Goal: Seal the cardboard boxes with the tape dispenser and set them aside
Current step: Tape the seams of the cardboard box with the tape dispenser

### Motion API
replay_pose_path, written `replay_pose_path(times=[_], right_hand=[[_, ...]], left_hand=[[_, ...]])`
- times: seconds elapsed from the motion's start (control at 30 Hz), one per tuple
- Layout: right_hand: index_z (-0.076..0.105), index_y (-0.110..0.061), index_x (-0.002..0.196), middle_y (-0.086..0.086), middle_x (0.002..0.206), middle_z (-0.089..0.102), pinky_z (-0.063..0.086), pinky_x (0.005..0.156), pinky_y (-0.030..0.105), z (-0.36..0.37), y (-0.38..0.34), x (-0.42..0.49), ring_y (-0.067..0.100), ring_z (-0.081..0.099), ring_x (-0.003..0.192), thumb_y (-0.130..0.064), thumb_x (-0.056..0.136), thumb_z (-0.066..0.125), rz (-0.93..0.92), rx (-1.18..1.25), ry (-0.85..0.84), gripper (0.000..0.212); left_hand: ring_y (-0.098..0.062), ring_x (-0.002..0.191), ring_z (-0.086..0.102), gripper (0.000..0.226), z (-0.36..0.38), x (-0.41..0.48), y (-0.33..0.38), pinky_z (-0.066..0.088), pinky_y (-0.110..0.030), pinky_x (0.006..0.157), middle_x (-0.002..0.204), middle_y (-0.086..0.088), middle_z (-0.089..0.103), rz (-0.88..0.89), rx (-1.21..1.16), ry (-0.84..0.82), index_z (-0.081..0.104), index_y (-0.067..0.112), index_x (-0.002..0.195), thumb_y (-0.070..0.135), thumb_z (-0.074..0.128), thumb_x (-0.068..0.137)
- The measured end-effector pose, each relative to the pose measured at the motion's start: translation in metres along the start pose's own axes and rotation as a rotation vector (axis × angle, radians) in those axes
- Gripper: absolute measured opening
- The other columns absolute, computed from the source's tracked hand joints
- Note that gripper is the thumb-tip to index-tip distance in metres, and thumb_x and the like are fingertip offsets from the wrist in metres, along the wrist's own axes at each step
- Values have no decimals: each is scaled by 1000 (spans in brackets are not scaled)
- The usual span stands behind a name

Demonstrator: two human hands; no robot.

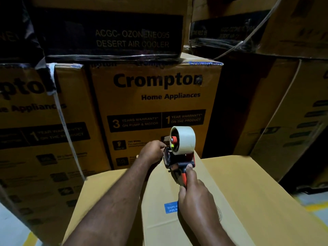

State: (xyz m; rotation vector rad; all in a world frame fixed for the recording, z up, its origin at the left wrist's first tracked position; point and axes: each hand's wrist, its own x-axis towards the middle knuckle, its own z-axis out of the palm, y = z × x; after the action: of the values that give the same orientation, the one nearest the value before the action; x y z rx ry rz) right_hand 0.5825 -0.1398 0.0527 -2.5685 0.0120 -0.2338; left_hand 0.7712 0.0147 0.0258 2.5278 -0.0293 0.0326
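A plain cardboard box (248,201) lies right in front of me, its top flaps closed, with a blue label (170,208) near the middle seam. My right hand (194,196) grips the red handle of a tape dispenser (179,157) that carries a pale tape roll (185,142), held above the far end of the box top. My left hand (152,151) pinches at the dispenser's front end, where the tape comes off; the tape end itself is hidden by the fingers.
Printed Crompton cartons (156,110) are stacked close behind and to the left (35,139), with black-wrapped cartons (113,32) on top. More cartons (292,112) stand at the right. Grey floor with yellow lines (316,208) shows at the lower corners.
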Motion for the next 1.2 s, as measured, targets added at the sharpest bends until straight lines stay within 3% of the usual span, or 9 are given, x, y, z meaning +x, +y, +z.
replay_pose_path(times=[0.2, 0.4, 0.57, 0.67, 0.73, 0.77, 0.83, 0.93, 1.2], right_hand=[[9, -30, 151, 1, 95, 60, 45, 66, 32, 3, 3, 2, 20, 59, 83, -28, 102, 42, -33, -30, -7, 59], [9, -27, 154, 0, 85, 50, 28, 52, 31, -5, -1, 0, 21, 46, 71, -25, 102, 44, -48, -114, -29, 62], [3, -31, 153, -3, 80, 49, 34, 53, 29, -14, 7, -34, 17, 50, 69, -20, 101, 45, -25, -124, -56, 68], [-10, -36, 151, 0, 96, 56, 43, 63, 30, -25, 14, -67, 19, 54, 80, -27, 103, 39, 13, -102, -86, 70], [-15, -37, 152, 3, 111, 58, 46, 75, 33, -30, 16, -79, 21, 57, 91, -32, 105, 36, 40, -127, -119, 70], [-15, -37, 153, 3, 115, 58, 46, 77, 33, -31, 15, -82, 21, 59, 95, -33, 105, 35, 48, -136, -131, 69], [-16, -37, 153, 2, 117, 58, 47, 79, 31, -32, 13, -87, 19, 61, 98, -36, 105, 34, 50, -133, -131, 69], [-12, -37, 155, -1, 116, 58, 45, 77, 28, -34, 12, -89, 15, 61, 101, -42, 105, 35, 39, -111, -100, 68], [10, -33, 153, -1, 98, 61, 35, 60, 33, -30, 10, -76, 22, 57, 83, -37, 105, 38, -4, -156, -16, 56]], left_hand=[[-22, 85, 67, 21, -9, 0, 1, 51, -36, 69, 86, -1, 72, -56, 40, -134, 73, 16, 85, 28, 61, 97], [-21, 77, 67, 20, -5, -3, 2, 54, -37, 67, 79, 1, 72, -78, 87, -113, 73, 23, 77, 22, 63, 94], [-18, 74, 62, 26, 2, -10, 4, 53, -39, 79, 79, 1, 69, -120, 56, -40, 67, 24, 78, 39, 59, 98], [-20, 83, 62, 36, 4, -14, 5, 39, -61, 105, 73, 5, 65, -99, 73, -1, 66, 24, 76, 47, 53, 100], [-24, 103, 63, 34, 4, -21, 10, 18, -72, 114, 92, 2, 70, -95, 136, -6, 71, 26, 89, 51, 50, 101], [-27, 120, 57, 32, 4, -26, 14, 8, -75, 115, 115, -1, 69, -66, 220, 6, 72, 29, 105, 52, 50, 100], [-28, 144, 35, 40, 5, -38, 24, 1, -74, 116, 153, -4, 43, 100, 365, 75, 60, 32, 136, 48, 55, 99], [-21, 149, 26, 51, 4, -60, 40, 2, -63, 123, 161, 1, 35, 312, 257, 3, 49, 28, 147, 41, 61, 99], [-14, 157, 2, 68, 12, -52, 16, -16, -76, 111, 170, 9, 13, 247, 403, -236, 22, 40, 159, 61, 45, 99]])
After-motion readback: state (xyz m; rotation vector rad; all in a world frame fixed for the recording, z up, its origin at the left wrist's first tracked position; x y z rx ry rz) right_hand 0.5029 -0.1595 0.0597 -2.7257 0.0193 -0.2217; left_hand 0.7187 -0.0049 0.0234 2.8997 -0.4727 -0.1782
